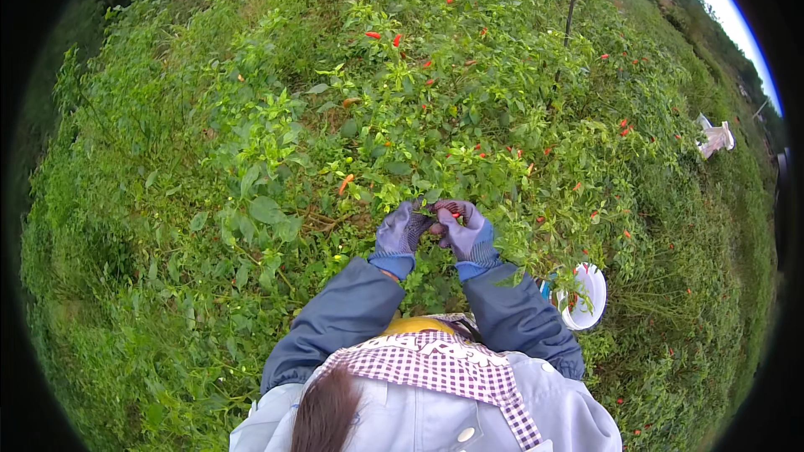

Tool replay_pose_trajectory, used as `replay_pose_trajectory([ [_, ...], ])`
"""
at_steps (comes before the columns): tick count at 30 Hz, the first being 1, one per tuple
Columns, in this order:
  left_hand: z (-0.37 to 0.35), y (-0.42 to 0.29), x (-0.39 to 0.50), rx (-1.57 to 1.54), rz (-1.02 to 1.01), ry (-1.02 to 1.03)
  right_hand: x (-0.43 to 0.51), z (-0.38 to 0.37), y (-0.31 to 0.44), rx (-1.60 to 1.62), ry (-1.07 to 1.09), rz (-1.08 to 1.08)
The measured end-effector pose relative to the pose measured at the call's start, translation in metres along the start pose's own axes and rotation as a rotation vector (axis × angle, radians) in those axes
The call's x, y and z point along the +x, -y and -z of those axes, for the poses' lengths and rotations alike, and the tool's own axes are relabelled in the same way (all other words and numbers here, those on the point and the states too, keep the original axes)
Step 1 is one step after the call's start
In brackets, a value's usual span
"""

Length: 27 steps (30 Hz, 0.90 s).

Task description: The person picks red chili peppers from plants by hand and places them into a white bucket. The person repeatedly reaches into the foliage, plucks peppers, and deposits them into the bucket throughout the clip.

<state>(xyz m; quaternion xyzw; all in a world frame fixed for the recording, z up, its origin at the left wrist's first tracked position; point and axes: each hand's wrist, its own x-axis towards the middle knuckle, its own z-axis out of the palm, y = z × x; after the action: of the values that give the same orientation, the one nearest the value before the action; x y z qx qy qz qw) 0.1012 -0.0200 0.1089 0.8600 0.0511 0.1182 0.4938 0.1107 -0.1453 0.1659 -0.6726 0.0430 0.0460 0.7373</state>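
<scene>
Both my hands wear purple knitted work gloves with blue cuffs and meet among the chili plants in front of my apron. My left hand [402, 229] has its fingers curled at a leafy sprig [431, 196]; what lies inside them is hidden. Close against it, my right hand [465, 232] is bent with thumb and fingers pinched around a small red chili pepper [456, 215], only partly visible. An orange-red chili [346, 184] hangs on a plant to the left of the hands. Farther ahead, more red chilies [397, 40] show among the leaves.
A white plastic bucket [590, 298] with some red chilies and leaves inside stands by my right forearm. Dense chili plants [264, 138] surround me. A thin dark stake [570, 19] rises ahead on the right. White plastic bag-like material [715, 137] lies at the far right.
</scene>
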Motion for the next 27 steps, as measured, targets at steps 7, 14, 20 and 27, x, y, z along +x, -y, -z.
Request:
replay_pose_trajectory([
  [7, -0.011, 0.001, -0.004, -0.236, 0.179, 0.043, 0.0, 0.009, 0.005, 0.072, -0.07, -0.221],
  [14, -0.028, 0.023, -0.006, -0.69, 0.263, 0.026, -0.006, 0.009, -0.012, -0.422, 0.023, 0.332],
  [20, -0.021, 0.008, -0.008, -0.953, 0.328, -0.085, -0.015, 0.014, -0.004, -0.948, 0.049, 0.574],
  [27, -0.021, 0.014, -0.009, -1.191, 0.461, 0.023, -0.018, 0.013, 0.005, -0.111, 0.104, -0.296],
])
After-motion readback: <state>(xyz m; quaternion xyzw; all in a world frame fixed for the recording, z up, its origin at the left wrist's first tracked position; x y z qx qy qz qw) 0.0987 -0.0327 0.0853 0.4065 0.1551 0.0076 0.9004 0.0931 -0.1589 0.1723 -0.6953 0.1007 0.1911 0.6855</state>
